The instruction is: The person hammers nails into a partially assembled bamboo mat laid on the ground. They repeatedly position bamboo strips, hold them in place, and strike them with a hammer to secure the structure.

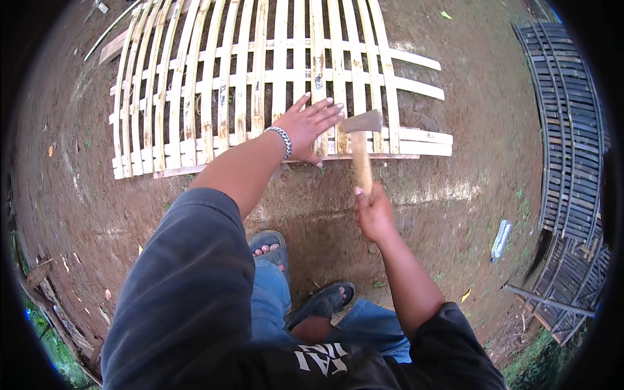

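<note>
The left hand lies flat and spread, fingers wide, on the near edge of a pale bamboo lattice panel that rests on the bare earth. A metal bracelet circles its wrist. The right hand is closed around the wooden handle of a hammer, whose dark head hangs just over the panel's front rail, right beside the left fingertips. The panel's near edge runs across the ground just ahead of the person's sandalled feet; at its right end a few horizontal slats jut out past the uprights. To the right of that end lies a wide stretch of open dirt, reaching to a stack of dark slatted panels along the right side. A small plastic bottle lies on the ground near that stack, well apart from the hands. Dirt also lies open to the left of the lattice.
</note>
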{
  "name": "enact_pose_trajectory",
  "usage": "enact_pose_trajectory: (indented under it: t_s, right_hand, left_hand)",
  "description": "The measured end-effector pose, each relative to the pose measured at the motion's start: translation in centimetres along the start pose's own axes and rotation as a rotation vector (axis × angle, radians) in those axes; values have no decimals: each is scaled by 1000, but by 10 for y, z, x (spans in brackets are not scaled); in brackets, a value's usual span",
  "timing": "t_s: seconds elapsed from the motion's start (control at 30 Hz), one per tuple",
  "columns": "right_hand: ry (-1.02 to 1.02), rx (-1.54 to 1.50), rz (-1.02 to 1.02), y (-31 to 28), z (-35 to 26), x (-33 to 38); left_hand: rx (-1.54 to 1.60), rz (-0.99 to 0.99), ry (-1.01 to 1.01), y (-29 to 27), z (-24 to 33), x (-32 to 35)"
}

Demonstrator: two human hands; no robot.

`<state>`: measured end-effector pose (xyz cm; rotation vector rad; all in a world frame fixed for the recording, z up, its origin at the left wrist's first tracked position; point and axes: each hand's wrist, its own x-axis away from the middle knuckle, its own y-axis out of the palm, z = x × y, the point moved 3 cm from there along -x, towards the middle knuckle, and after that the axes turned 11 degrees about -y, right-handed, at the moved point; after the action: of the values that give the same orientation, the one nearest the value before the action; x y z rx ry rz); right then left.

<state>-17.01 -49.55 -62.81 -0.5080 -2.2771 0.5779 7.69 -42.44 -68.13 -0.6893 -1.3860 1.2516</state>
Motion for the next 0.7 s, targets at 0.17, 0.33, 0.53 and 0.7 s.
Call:
enact_pose_trajectory:
  t_s: [0.17, 0.33, 0.53, 0.7]
  right_hand:
    - [-225, -325, 363, 1, 2, 6]
    - [-73, 6, 82, -2, 1, -7]
    - [-90, 186, 41, 5, 4, -2]
    - [16, -153, 134, -14, 30, 19]
  left_hand:
    - [36, -7, 14, 0, 4, 0]
    - [25, -38, 4, -2, 2, 4]
    - [30, -34, 8, -3, 1, -3]
    - [16, -37, -2, -3, 3, 1]
